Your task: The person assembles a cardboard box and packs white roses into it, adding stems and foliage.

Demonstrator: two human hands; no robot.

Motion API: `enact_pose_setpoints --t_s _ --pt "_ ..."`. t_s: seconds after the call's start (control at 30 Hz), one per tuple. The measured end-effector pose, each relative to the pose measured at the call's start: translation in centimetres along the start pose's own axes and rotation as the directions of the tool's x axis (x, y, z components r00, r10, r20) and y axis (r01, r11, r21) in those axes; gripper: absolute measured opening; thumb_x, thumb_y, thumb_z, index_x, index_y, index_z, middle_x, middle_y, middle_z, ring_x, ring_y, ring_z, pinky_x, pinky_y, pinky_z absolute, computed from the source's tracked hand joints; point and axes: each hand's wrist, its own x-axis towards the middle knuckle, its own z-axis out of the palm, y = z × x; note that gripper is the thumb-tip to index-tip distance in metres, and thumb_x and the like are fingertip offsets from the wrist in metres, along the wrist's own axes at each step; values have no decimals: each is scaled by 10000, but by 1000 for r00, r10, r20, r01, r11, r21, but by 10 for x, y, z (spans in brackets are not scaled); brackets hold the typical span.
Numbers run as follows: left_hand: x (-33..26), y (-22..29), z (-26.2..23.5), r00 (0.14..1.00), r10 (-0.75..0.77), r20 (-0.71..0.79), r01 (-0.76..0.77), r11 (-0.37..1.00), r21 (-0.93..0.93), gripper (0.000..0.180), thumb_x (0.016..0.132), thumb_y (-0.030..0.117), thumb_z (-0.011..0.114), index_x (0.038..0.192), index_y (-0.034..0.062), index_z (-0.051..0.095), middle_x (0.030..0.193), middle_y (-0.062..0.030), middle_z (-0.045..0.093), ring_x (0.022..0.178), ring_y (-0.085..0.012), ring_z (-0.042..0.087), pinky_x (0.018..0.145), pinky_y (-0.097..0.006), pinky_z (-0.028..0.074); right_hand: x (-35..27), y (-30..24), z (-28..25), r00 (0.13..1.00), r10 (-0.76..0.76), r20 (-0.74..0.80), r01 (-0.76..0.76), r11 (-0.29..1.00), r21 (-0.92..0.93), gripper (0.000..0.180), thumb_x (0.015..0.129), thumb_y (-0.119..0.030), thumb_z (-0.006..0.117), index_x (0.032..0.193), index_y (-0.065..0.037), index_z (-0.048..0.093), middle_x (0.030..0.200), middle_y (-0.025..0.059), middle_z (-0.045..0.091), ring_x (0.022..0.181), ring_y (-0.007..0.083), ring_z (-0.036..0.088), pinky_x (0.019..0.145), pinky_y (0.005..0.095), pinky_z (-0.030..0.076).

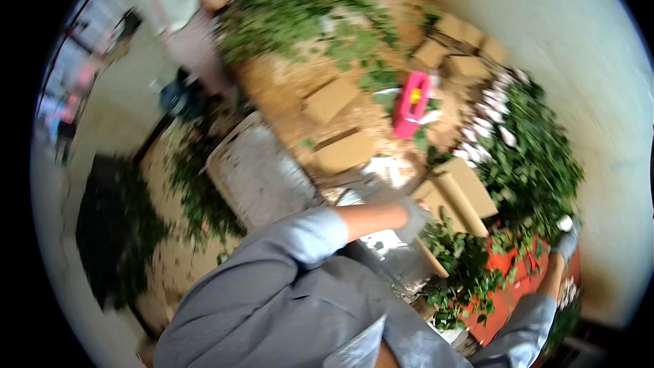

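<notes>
My left hand, in a grey glove, reaches across my front, with its fingers curled at the near-left edge of a bent cardboard sheet. Leafy green stems lie beside that hand, partly under the cardboard. Out to the far right, my gloved right hand is closed by a small white flower head, which appears to be between its fingers; blur hides the exact grip. Left of it lies a large heap of pale pink-white roses with dense foliage.
A pink holder stands on the wooden table, near cardboard pieces and stacked cardboard. A whitish tray lies to the left. Red sheeting lies near my right arm. Another person works beside greenery at the back left.
</notes>
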Motion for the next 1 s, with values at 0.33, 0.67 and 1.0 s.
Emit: enact_pose_setpoints --t_s 0.33,0.67,1.0 --pt "-9 -5 10 991 -67 -116 49 986 -157 751 813 340 656 1499 130 435 1500 -105 498 1184 -329 625 1003 -439 497 -62 -127 188 607 -623 493 777 336 -532 323 961 -146 509 1261 -76 609 1252 120 633 1124 283 624 954 416 519" --pt "-21 15 -29 996 -78 -34 73 990 -124 780 870 462 640 1526 109 408 1650 -69 289 1299 -317 554 1097 -431 429 -100 -173 194 592 -484 645 426 -491 -760 112 901 -156 583 969 -83 634 958 93 621 869 228 654 624 362 570" --pt "-14 -9 3 997 4 -82 -15 989 -145 799 858 476 678 1515 100 423 1635 -113 310 1367 -325 486 1126 -419 398 -274 -97 177 387 -90 918 897 -193 -397 94 877 -181 585 906 -97 613 808 54 565 703 189 573 546 360 470"
